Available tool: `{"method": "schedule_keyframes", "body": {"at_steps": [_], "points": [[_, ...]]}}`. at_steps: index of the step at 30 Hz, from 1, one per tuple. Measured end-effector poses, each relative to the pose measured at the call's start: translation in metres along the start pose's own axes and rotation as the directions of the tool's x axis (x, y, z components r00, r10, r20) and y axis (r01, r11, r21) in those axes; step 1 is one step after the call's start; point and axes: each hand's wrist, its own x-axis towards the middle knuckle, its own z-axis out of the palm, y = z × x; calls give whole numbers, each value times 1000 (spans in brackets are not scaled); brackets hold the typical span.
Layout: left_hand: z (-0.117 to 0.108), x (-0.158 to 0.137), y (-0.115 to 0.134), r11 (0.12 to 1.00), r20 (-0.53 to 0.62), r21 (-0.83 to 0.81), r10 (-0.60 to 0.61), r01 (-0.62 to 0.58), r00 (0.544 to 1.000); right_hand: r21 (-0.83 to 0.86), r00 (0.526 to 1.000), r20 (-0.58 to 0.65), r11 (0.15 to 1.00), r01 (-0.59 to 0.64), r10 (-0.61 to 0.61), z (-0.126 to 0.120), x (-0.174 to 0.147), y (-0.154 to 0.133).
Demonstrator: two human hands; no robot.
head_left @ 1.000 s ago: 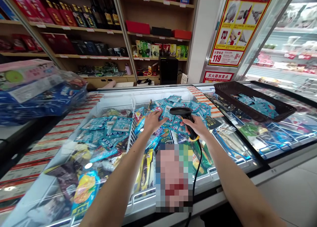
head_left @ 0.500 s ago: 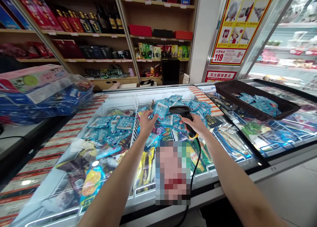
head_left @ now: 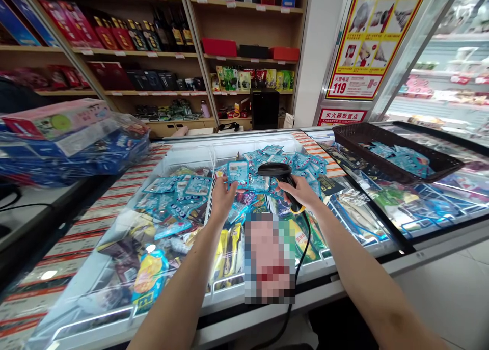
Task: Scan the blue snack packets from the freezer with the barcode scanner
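Note:
Between the thumb and fingers of my left hand [head_left: 223, 194] is a small blue packet [head_left: 237, 172], its printed barcode label facing up. My right hand [head_left: 300, 191] grips a black barcode scanner [head_left: 275, 170] by its handle, with the scanner's head turned left toward the packet. A black cable [head_left: 305, 248] hangs from the handle down past the freezer's front edge. Both hands are over the glass top of a chest freezer [head_left: 183, 154]. Many similar blue packets [head_left: 301, 161] lie heaped behind the scanner, and another pile of blue packets [head_left: 183, 194] spreads out left of my left hand.
A brown plastic basket [head_left: 439, 174] with more blue packets stands at the right. Plastic-wrapped blue packages [head_left: 91, 156] with a pink box [head_left: 57, 118] on top are at the left. Shelves [head_left: 244, 57] of boxes and bottles line the back. Price-label strips [head_left: 87, 238] run along the freezer.
The blue packet in my left hand has moved slightly left and is now turned straighter, with its label squarer to view. My right hand keeps hold of the scanner, its head shifted slightly left.

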Motion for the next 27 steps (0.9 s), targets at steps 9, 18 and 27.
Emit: {"method": "schedule_keyframes", "body": {"at_steps": [9,18,27], "points": [[-1,-2,4,997,35,-72,-32,34,999,10,997,36,998,61,-61,8,-5,-1],[-3,-7,17,999,-39,-47,-22,20,999,-2,992,73,994,108,-107,11,-3,4],[-3,-8,21,999,-39,-32,-25,24,999,-15,991,89,994,105,-103,11,-4,2]]}}
